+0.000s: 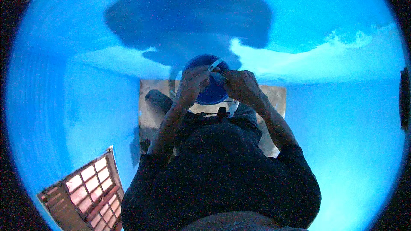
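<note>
Both of my hands are raised over a round blue bucket (210,96), close together in the middle of the head view. My left hand (192,82) is closed, its fingertips at the lower end of a slim whitish strip (215,64) with a dark mark on it. The strip slants up to the right, and its exact kind is unclear. My right hand (242,84) is curled shut just right of the strip. Whatever lies within its fingers is hidden. The bucket's inside is dark, and I cannot make out its contents.
A wall (312,38) ahead has uneven bright blue and paler patches, with a large shadow across it. Blue side walls stand left and right. Bare greyish floor (276,96) shows around my legs. A brown-framed paned window (92,184) is at lower left.
</note>
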`<state>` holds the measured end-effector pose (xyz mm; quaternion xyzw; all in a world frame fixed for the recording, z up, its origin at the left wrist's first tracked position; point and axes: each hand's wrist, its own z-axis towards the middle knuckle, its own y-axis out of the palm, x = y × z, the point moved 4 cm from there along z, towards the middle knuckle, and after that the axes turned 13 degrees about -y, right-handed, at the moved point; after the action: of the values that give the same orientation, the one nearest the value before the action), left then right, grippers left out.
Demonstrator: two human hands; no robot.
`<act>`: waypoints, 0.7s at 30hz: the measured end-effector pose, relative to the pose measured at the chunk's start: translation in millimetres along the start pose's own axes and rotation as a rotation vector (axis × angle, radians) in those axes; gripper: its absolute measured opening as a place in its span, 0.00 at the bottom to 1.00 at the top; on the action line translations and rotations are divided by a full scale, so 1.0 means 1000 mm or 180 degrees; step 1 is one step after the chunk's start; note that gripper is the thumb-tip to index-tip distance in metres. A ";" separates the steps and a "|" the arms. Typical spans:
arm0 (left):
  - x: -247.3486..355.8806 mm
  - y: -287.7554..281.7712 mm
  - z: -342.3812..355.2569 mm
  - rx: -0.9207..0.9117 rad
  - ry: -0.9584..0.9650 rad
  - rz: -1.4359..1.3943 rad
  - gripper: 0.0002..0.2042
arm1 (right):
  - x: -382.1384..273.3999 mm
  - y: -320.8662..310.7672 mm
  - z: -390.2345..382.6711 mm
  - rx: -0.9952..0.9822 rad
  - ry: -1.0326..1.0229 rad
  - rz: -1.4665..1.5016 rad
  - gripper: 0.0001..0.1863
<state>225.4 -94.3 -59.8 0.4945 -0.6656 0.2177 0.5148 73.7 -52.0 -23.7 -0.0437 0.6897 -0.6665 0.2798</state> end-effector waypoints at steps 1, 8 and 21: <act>-0.003 -0.005 -0.001 0.0222 -0.0060 0.0090 0.11 | 0.000 0.001 -0.002 -0.0028 0.0114 -0.0060 0.12; -0.011 -0.049 -0.016 0.0214 0.0210 0.0428 0.12 | -0.024 0.022 0.009 0.0874 -0.0054 0.0237 0.09; -0.029 -0.080 -0.029 0.0288 -0.0140 0.0101 0.13 | -0.056 0.103 0.051 0.0829 -0.0452 0.1537 0.13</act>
<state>309.1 -91.3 -92.4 0.5114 -0.6740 0.2447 0.4736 175.6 -62.0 -99.7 0.1116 0.5674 -0.6588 0.4812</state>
